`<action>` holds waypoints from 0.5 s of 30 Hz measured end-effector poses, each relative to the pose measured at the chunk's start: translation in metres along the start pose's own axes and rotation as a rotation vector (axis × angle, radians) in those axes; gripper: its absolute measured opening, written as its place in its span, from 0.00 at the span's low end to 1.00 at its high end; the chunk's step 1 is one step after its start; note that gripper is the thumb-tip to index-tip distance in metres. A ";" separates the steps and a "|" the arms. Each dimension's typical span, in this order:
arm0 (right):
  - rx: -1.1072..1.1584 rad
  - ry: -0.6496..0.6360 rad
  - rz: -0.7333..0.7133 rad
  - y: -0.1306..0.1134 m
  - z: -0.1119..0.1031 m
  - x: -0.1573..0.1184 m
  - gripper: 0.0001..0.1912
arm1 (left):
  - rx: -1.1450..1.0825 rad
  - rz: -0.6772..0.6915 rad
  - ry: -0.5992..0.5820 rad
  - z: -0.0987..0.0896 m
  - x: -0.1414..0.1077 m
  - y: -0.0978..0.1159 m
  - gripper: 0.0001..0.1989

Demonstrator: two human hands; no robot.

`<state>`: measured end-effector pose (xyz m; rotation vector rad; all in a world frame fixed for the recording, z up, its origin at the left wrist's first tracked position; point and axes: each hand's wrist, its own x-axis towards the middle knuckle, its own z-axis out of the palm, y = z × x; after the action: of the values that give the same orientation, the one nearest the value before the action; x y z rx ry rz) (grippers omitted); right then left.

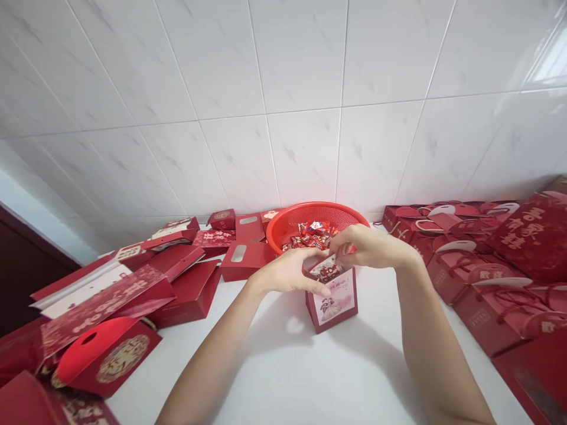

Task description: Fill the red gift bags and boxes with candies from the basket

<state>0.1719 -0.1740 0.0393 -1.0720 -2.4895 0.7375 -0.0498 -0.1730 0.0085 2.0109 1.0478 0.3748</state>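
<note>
A small dark-red gift box (334,301) stands upright on the white table, its front carrying a pale pink picture of a couple. My left hand (295,271) grips it from the left, thumb across the front panel and fingers behind. At the box's top, a white-and-red printed flap (326,270) rises inside the opening. The bent fingers of my right hand (361,245) pinch at this flap's right edge; the fingertips are partly hidden. Just behind the box sits a red plastic basket (277,227) holding many red-wrapped candies (310,236).
Red boxes (186,289) lie in a loose heap on the left, one with a round gold emblem (124,358). Rows of red boxes with cord handles (487,301) fill the right side. The white table (292,378) meets a tiled wall (301,153) behind.
</note>
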 end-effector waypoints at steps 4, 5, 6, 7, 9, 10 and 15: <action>-0.029 0.039 0.056 -0.001 -0.001 -0.004 0.07 | -0.041 -0.020 -0.028 0.000 -0.001 0.002 0.40; -0.011 0.058 0.051 -0.001 -0.002 -0.006 0.09 | -0.037 -0.030 -0.029 0.000 -0.002 0.002 0.38; 0.005 0.078 0.051 -0.001 -0.003 -0.007 0.10 | -0.029 -0.037 -0.025 0.000 -0.002 0.003 0.37; 0.017 0.093 0.059 0.000 -0.004 -0.009 0.10 | -0.020 -0.036 -0.019 0.000 -0.002 0.002 0.36; 0.030 0.092 0.087 0.001 -0.006 -0.010 0.09 | 0.014 0.002 -0.004 -0.001 -0.001 0.001 0.32; 0.031 0.086 0.107 0.002 -0.006 -0.011 0.09 | 0.037 0.033 0.011 -0.001 0.000 0.000 0.28; -0.024 0.107 0.246 0.007 -0.006 -0.010 0.21 | 0.157 0.209 0.121 -0.005 0.003 -0.007 0.11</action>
<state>0.1856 -0.1752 0.0386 -1.4052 -2.3077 0.6980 -0.0541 -0.1656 0.0058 2.2706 0.9678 0.5449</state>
